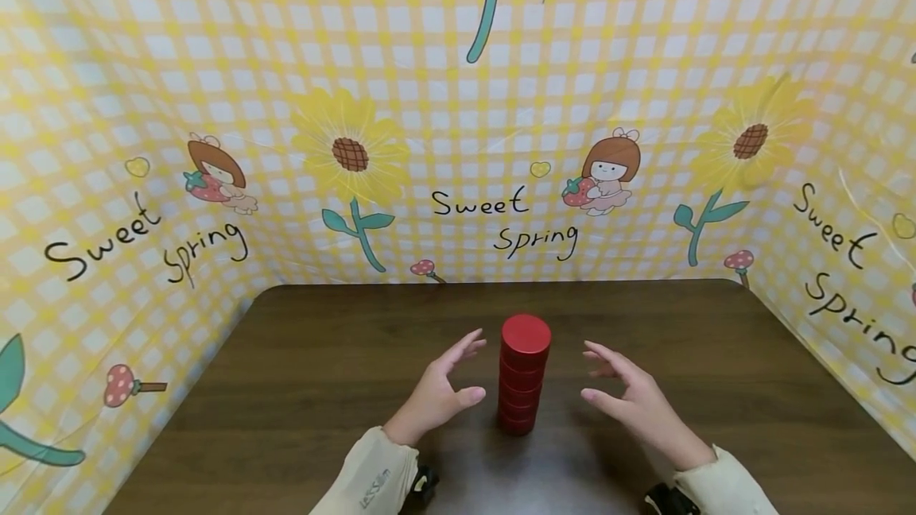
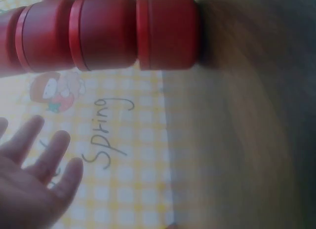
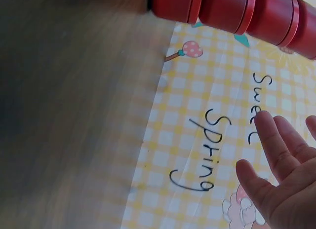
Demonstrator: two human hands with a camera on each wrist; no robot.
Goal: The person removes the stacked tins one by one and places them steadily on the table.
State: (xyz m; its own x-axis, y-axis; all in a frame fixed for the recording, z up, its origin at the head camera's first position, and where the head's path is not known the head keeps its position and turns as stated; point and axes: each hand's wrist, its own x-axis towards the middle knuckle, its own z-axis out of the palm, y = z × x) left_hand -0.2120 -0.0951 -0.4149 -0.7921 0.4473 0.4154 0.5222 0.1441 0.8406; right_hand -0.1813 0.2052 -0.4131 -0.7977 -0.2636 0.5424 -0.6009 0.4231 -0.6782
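Note:
A tall stack of red round tins (image 1: pixel 525 372) stands upright on the dark wooden table, one on top of another. My left hand (image 1: pixel 438 392) is held just left of it, fingers spread and apart from the stack. On the other side my right hand (image 1: pixel 637 400) mirrors this, thumb and fingers extended towards the tins with a gap between. In the left wrist view several tins (image 2: pixel 106 31) run along the top, the left hand (image 2: pixel 37 174) below them. The right wrist view shows tins (image 3: pixel 227 9) too, with the right hand (image 3: pixel 284 174) holding nothing.
The brown wooden table (image 1: pixel 322 356) has a back edge against a yellow checked cloth (image 1: pixel 458 125) printed with flowers, figures and lettering. This cloth also rises along the left and right sides.

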